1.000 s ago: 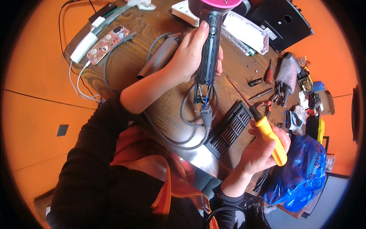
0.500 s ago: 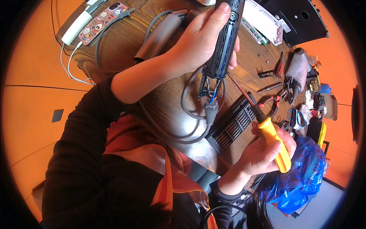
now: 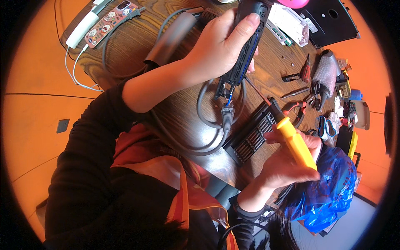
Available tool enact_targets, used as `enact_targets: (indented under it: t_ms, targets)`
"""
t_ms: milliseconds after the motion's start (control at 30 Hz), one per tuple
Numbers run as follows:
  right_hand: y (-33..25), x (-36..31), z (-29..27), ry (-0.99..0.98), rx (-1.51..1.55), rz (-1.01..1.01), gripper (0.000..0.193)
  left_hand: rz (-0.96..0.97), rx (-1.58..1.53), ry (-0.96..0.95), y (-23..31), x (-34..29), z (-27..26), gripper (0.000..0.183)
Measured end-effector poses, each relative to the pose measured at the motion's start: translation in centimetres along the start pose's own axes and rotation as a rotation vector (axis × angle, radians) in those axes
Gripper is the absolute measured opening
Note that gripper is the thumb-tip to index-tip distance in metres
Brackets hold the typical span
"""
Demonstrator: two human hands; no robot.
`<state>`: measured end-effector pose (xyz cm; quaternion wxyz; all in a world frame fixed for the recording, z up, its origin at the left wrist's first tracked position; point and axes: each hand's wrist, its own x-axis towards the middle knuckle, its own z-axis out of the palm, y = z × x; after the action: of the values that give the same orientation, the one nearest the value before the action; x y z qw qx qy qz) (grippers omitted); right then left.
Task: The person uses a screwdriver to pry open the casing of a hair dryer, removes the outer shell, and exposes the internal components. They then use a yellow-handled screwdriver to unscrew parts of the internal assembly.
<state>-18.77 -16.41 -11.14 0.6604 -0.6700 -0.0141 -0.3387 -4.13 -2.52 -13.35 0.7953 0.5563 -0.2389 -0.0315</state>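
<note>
My left hand (image 3: 218, 48) is closed around a long black appliance handle (image 3: 249, 49), held tilted above the table. Blue and pale wires come out of its lower end and run into a grey power cord (image 3: 227, 117), which loops below. Closed on the yellow grip of a screwdriver (image 3: 296, 143) is my right hand (image 3: 281, 168), its thumb lying near the butt end. The thin shaft points up and left toward the handle's lower end; whether the tip touches is hidden. Under the shaft lies a black screwdriver bit case (image 3: 252, 141) with rows of bits.
A grey tubular shell (image 3: 173, 37) and a patterned phone (image 3: 109, 24) lie at the left. To the right are red-handled pliers (image 3: 298, 112), a small red screwdriver (image 3: 306, 71), a bubble-wrapped hair dryer (image 3: 325, 75) and a blue plastic bag (image 3: 329, 187). A pink round part (image 3: 293, 2) shows at the top edge.
The black handle has turned and shifted slightly up, and a pink part has appeared at the top. My right fingers have shifted on the yellow grip, the thumb now nearer its end.
</note>
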Motion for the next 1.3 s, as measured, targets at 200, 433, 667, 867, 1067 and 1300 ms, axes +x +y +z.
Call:
enact_targets:
  t_ms: [200,433,667,867,1067,1300]
  targets:
    - [-0.8,0.2,-0.4,-0.050,-0.271,0.025,0.046,-0.022,-0.106,0.097,0.1,0.4,0.1,0.035]
    - [-1.9,1.1,0.2,0.121,-0.370,0.197,0.032,-0.084,0.003,0.117,1.2,0.3,0.4,0.023]
    - [-3.0,1.7,1.0,-0.029,-0.305,0.236,0.022,-0.133,-0.075,0.164,1.3,0.6,0.3,0.022]
    - [-4.8,3.9,-0.6,-0.419,-0.528,0.234,0.022,-0.181,-0.139,0.123,1.1,0.9,0.2,0.023]
    - [-5.1,6.2,-1.2,-0.758,-0.760,-0.167,0.023,-0.285,-0.115,0.152,2.0,1.3,-0.3,0.024]
    - [-3.9,4.0,-1.0,-0.365,-0.449,0.043,0.023,-0.294,-0.124,0.179,2.5,1.1,0.0,0.024]
